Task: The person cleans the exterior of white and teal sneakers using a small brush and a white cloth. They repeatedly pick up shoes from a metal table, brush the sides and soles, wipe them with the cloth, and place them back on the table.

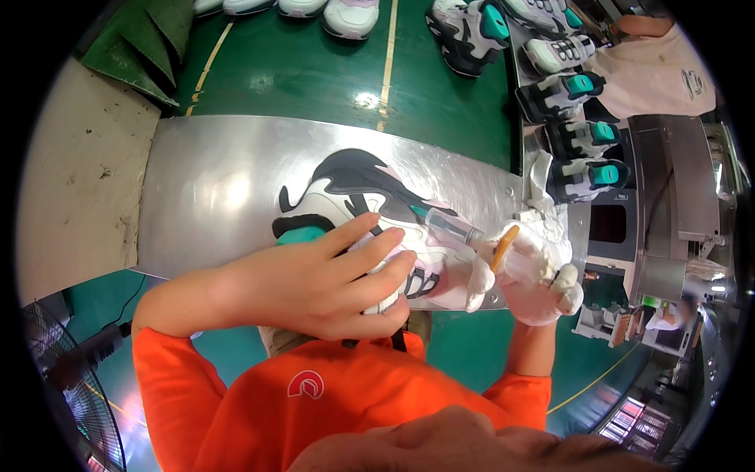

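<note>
A white, black and pale pink sneaker (338,208) with a teal lining lies on its side on the metal bench top (212,181), dark sole away from me and toe toward the right. My bare left hand (338,275) grips it, fingers bent over the laces and upper. In a white glove, my right hand (531,271) closes around a clear, syringe-like tube (452,228), whose tip meets the sneaker near the sole edge. A yellow-orange stick (505,248) also shows at the gloved fingers; how it is held is unclear.
Beyond the bench runs a green conveyor belt (299,75) bearing several sneakers. More sneakers (586,138) line a rack at the right, near crumpled white paper (546,212). A co-worker's pale sleeve (657,75) is at the far right. A fan (71,385) stands lower left.
</note>
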`<state>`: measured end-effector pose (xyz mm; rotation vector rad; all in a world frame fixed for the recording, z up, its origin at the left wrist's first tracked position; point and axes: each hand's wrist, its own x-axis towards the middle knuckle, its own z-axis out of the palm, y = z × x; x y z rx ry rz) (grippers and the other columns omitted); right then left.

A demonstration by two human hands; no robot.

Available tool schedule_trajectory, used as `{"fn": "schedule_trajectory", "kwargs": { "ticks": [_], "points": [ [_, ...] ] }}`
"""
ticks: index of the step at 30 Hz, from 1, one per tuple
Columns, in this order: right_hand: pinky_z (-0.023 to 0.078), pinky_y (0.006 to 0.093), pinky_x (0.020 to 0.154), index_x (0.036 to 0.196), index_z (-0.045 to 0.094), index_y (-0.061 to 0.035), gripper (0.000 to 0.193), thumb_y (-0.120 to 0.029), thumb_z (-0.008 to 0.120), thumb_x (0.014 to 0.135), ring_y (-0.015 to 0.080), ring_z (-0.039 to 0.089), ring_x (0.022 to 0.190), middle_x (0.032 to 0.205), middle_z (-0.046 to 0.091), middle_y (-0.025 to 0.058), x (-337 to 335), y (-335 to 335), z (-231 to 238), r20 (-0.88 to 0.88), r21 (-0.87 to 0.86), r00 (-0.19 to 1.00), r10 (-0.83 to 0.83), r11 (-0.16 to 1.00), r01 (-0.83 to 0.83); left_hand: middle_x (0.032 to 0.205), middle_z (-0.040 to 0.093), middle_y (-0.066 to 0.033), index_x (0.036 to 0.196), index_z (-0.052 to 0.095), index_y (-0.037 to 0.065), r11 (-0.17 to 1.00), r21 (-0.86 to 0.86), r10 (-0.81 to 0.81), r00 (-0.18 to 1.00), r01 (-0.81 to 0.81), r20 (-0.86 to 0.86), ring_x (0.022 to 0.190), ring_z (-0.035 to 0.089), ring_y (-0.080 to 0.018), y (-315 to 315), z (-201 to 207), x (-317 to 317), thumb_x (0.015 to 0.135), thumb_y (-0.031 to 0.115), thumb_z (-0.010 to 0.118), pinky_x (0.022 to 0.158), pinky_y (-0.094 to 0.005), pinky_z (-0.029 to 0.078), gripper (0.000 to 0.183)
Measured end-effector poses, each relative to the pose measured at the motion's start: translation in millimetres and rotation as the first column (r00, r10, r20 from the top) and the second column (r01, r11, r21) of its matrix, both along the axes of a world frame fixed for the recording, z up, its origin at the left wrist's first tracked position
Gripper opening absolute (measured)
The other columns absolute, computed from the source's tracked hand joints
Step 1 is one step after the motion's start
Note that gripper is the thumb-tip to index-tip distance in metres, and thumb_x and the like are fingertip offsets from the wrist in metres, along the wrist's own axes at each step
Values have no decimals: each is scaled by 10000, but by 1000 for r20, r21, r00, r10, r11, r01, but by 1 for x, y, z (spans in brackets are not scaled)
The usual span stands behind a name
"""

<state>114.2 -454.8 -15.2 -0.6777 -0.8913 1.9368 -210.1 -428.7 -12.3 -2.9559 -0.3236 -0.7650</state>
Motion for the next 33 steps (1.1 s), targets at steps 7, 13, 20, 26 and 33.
{"fn": "schedule_trajectory", "kwargs": {
  "ticks": [7, 13, 20, 26, 33],
  "points": [
    [480, 371, 903, 1353, 399, 134, 1059, -383, 743, 496, 303, 587, 1094, 1280, 558, 222, 15, -13, 3, -9, -62, 996, -93, 994, 93, 1200, 539, -111, 985, 529, 173, 999, -41, 13, 1000, -12, 13, 1083, 591, -317, -2, 3, 2, 828, 172, 623, 977, -469, 477, 183],
    [517, 405, 858, 1325, 407, 155, 1035, -370, 753, 502, 337, 605, 1064, 1260, 546, 287, 21, -19, 12, 48, -95, 990, -131, 986, 135, 1213, 560, -113, 969, 548, 182, 998, -50, 28, 999, -29, -15, 1079, 604, -319, 0, 6, 3, 801, 161, 648, 990, -464, 473, 196],
    [534, 393, 806, 1256, 425, 183, 985, -359, 738, 496, 321, 626, 979, 1173, 576, 269, 32, -36, 5, 38, -75, 970, -239, 968, 241, 1183, 607, -118, 952, 558, 182, 997, -60, 50, 996, -54, -77, 1072, 618, -312, 0, 17, 7, 771, 132, 663, 982, -452, 486, 214],
    [545, 404, 714, 1219, 431, 188, 969, -387, 736, 501, 341, 632, 817, 1000, 594, 273, 36, -40, -1, -160, -60, 981, -112, 993, 103, 1169, 618, -130, 953, 594, 165, 993, -105, 40, 991, -54, -130, 1063, 624, -318, 2, 29, 11, 738, 95, 689, 958, -462, 502, 246],
    [555, 421, 601, 1228, 392, 192, 1059, -472, 802, 513, 397, 642, 709, 825, 579, 271, 49, -56, -16, -183, -57, 975, -123, 992, 114, 1120, 641, -146, 883, 655, 137, 992, -99, 71, 989, -84, -128, 1058, 626, -341, 0, 34, 23, 696, 82, 710, 913, -478, 526, 203]
  ]
}}
